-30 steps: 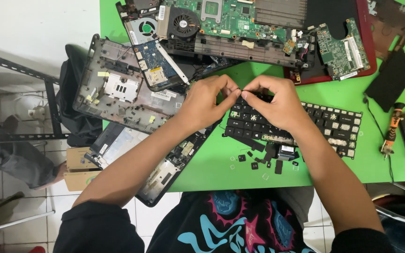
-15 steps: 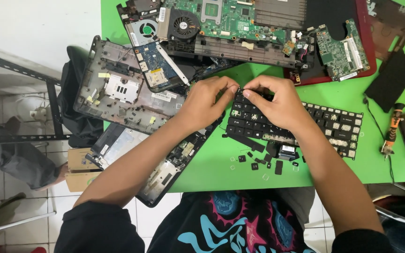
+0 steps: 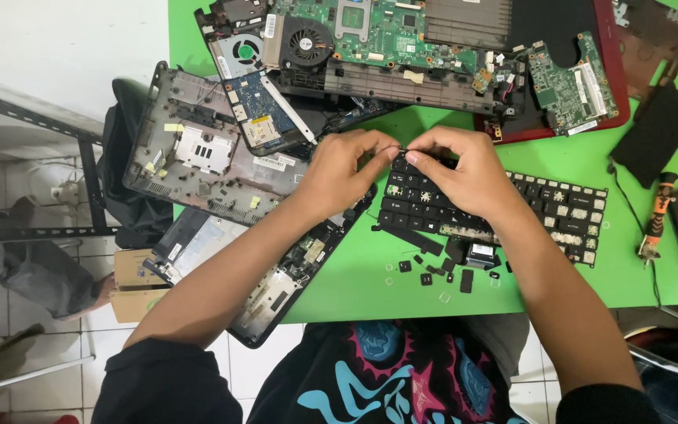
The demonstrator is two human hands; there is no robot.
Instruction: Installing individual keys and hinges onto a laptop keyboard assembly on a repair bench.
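Left to right: grey laptop shell point(image 3: 205, 153); left hand point(image 3: 344, 169) and right hand point(image 3: 464, 169), fingertips pinched together on a tiny dark piece above the keyboard point(image 3: 543, 212) on the green bench point(image 3: 355, 275). Light, brittle; best held at edges.

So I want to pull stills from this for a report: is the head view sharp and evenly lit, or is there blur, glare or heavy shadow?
Head view: light is soft and even, with only faint shadows under the left hand and right hand; the keyboard and green table look sharp, no strong glare; the small piece between the fingertips is too tiny to make out.
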